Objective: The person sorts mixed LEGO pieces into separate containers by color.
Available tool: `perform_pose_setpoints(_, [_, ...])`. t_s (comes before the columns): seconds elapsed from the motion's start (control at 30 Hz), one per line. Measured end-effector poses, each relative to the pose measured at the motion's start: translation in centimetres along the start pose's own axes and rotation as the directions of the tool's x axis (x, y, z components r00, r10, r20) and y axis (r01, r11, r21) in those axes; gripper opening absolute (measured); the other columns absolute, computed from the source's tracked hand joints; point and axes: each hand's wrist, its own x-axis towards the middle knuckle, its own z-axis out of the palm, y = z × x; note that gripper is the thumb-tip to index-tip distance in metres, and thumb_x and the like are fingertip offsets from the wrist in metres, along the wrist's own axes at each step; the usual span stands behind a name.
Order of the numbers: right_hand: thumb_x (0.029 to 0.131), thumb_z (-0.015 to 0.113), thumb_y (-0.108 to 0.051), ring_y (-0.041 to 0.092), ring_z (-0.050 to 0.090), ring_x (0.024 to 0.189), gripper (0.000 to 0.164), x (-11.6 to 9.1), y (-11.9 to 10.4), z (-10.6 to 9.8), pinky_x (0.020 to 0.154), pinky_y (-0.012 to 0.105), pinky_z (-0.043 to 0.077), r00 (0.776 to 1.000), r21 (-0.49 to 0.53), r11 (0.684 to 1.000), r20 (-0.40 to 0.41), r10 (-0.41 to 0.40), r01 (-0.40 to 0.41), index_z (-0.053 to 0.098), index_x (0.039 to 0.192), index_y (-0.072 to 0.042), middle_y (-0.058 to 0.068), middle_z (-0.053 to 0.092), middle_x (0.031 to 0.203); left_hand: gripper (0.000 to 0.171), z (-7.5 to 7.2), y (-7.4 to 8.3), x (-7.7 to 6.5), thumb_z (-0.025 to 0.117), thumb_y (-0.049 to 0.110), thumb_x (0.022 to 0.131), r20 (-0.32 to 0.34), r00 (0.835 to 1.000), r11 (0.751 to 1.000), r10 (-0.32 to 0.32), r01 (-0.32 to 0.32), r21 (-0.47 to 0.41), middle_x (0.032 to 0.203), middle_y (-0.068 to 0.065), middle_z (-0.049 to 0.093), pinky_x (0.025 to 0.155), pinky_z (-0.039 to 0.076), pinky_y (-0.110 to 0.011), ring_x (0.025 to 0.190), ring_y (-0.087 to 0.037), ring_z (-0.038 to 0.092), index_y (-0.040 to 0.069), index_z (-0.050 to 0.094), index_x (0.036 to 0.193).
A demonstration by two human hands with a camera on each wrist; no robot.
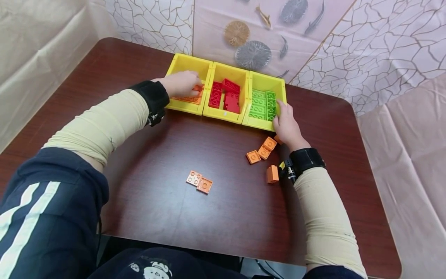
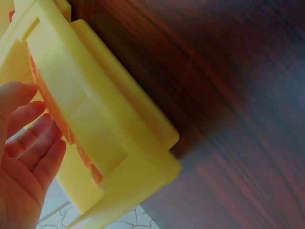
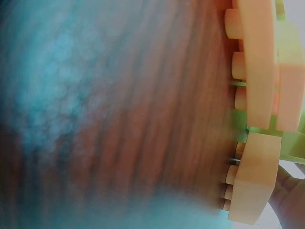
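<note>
My left hand [image 1: 182,83] reaches into the left yellow bin [image 1: 189,62], over the orange bricks [image 1: 189,99] lying in it. In the left wrist view its fingers [image 2: 50,152] are loosely bent beside those bricks, with nothing seen between them. My right hand [image 1: 288,126] holds the front right corner of the right yellow bin [image 1: 258,123], thumb and index finger at its rim. Green bricks [image 1: 258,104] lie inside that bin. Close to the right wrist, several loose orange bricks [image 1: 267,148] rest on the table, one more orange brick [image 1: 272,174] standing nearer me.
Between the two outer bins is the middle yellow bin [image 1: 223,113], holding red bricks [image 1: 230,91]. Two flat orange bricks [image 1: 204,185] lie corner to corner at the middle of the dark wooden table [image 1: 156,205]. A patterned backdrop [image 1: 223,23] rises behind the bins.
</note>
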Motion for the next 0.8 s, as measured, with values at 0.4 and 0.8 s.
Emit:
perform_pose_setpoints(0.4, [0.097, 0.031, -0.013, 0.038, 0.043, 0.109, 0.054, 0.2, -0.4, -0.1, 0.089, 0.051, 0.037, 1.000, 0.001, 1.000, 0.003, -0.002, 0.002, 0.013, 0.149, -0.013, 0.017, 0.012, 0.149, 0.030, 0.2, 0.5, -1.9, 0.052, 0.013, 0.092, -0.076, 0.997, 1.000, -0.014, 0.015, 0.011, 0.100, -0.018, 0.053, 0.089, 0.040, -0.042, 0.092, -0.032, 0.049, -0.004, 0.061, 0.114])
perform_pose_setpoints(0.8, [0.097, 0.029, -0.012, 0.040, 0.043, 0.109, 0.055, 0.1, 0.0, -0.1, 0.090, 0.052, 0.036, 1.000, -0.001, 1.000, 0.012, 0.004, -0.004, 0.011, 0.149, -0.012, 0.017, 0.011, 0.149, 0.019, 1.4, 3.9, -6.8, 0.061, 0.015, 0.088, -0.170, 0.965, 0.976, 0.199, -0.180, 0.121, 0.096, -0.012, 0.056, 0.075, 0.046, -0.040, 0.082, -0.027, 0.053, 0.003, 0.064, 0.101])
